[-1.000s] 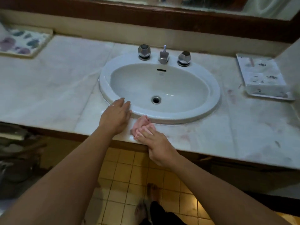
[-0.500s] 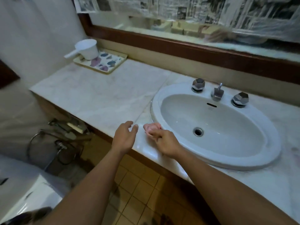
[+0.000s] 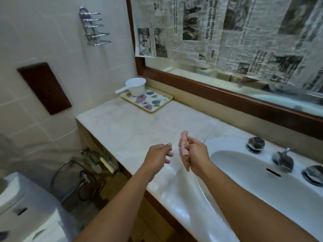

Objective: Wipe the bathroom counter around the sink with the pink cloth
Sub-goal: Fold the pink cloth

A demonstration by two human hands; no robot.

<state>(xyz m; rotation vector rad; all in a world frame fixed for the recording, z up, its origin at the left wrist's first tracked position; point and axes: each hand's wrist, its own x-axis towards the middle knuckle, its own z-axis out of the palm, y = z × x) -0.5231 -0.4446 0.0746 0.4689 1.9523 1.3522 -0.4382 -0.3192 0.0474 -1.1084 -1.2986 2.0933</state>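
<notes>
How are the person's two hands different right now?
The right hand has its fingers curled round the pink cloth, while the left hand holds nothing. The left hand's fingers hang loose and a little spread; the right hand's are pinched together. The right hand is next to the sink; the left hand is farther from it. Both hover above the counter, and neither touches it.

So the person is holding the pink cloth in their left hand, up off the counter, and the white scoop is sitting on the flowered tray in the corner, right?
Not quite: the head view shows the pink cloth held in the right hand, not the left hand, which hangs loose with nothing in it. The rest holds: the cloth is up off the counter, and the white scoop sits on the flowered tray in the corner.
</notes>
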